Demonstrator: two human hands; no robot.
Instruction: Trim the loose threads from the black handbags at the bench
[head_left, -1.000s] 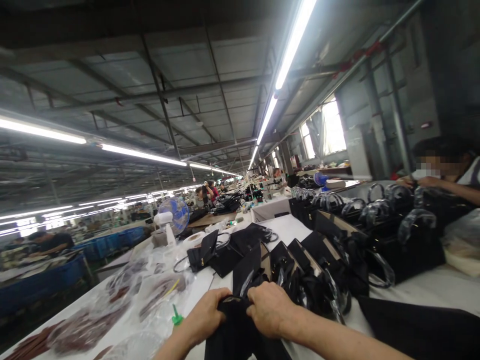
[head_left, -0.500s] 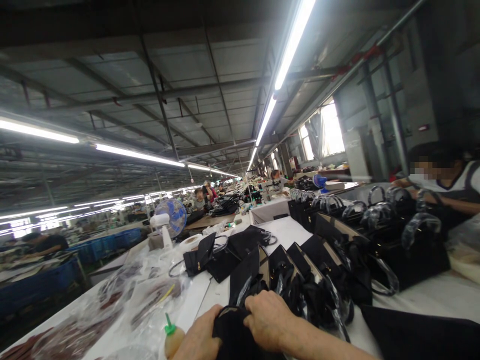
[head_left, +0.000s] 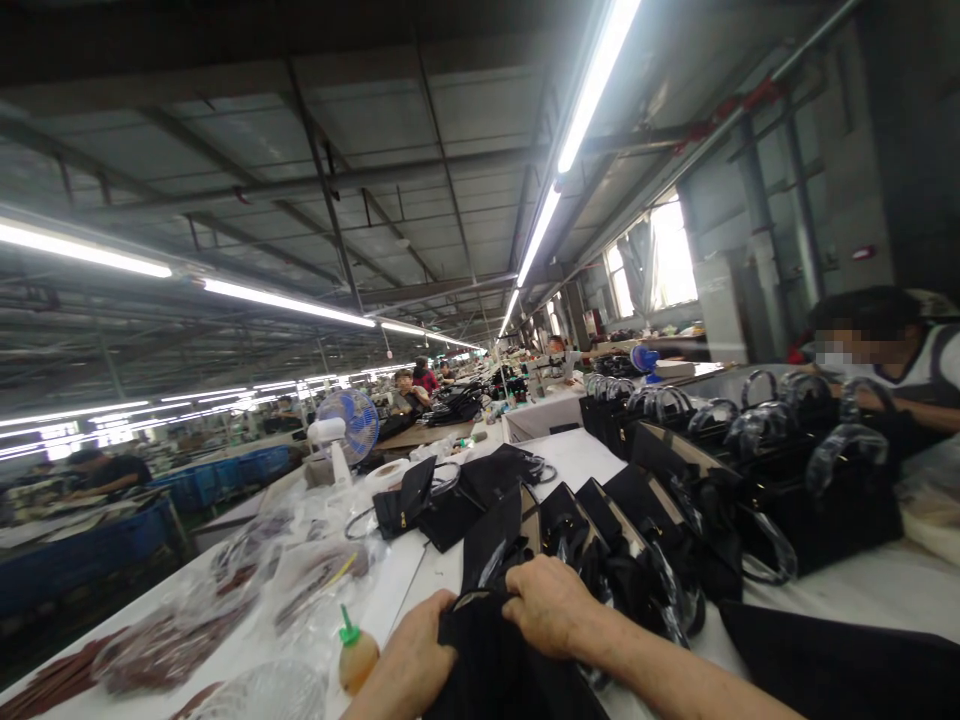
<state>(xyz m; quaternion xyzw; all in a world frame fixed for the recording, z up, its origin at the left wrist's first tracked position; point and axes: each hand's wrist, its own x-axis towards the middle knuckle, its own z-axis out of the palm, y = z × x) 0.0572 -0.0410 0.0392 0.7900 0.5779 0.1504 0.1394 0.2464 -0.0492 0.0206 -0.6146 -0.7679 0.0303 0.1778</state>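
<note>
Both hands are on a black bag (head_left: 499,665) at the bottom centre. My left hand (head_left: 416,650) is closed around its left side, thumb along the top edge. Curled over the far right part of the same edge is my right hand (head_left: 551,605). Part of the bag's lower body falls outside the view. Just beyond my hands, a row of black handbags (head_left: 570,520) with tan edges and plastic-wrapped handles leans together. Left of my left hand stands a glue bottle (head_left: 358,660) with a green nozzle.
Clear plastic bags with brown strips (head_left: 172,640) cover the table's left side. A blue fan (head_left: 349,425) stands beyond them. More handbags with wrapped handles (head_left: 847,500) line the right, where a co-worker (head_left: 900,350) leans in. A black flat piece (head_left: 832,655) lies at lower right.
The camera view has shifted slightly. Both hands and the bag sit a little farther right and higher in the picture, with more of the bag's front showing. The grip looks the same.
</note>
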